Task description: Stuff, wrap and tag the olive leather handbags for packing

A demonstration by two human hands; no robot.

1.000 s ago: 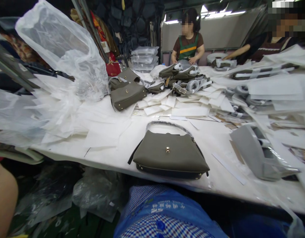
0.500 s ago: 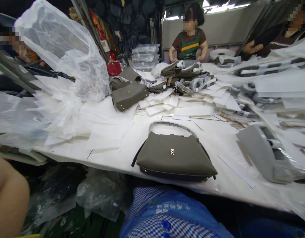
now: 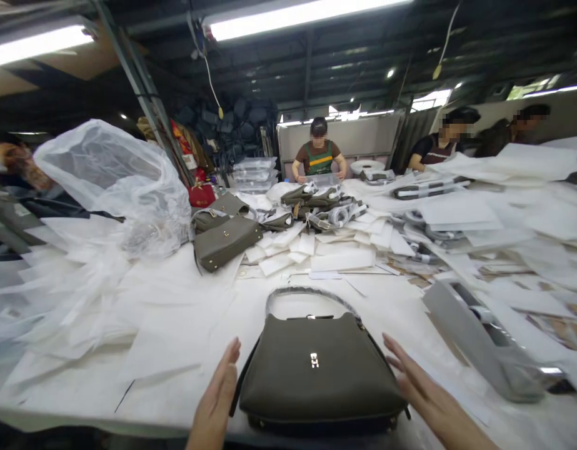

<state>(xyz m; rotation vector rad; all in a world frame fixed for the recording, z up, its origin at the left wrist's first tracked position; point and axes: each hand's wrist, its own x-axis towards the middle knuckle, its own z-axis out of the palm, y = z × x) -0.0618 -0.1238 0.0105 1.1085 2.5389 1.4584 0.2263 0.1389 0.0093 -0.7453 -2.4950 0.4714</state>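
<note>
Handbag (image 3: pixel 288 378) at lower centre lies, long axis left to right, between the outstretched, empty left hand (image 3: pixel 219 392) and right hand (image 3: pixel 417 389), the latter seemingly nearer.

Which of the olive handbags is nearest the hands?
The front handbag, by the near edge of the table, between the left hand and right hand. The other olive bags lie farther back, away from both hands.

Bright tube light (image 3: pixel 292 17) under dark ceiling (image 3: pixel 344 69)
</note>
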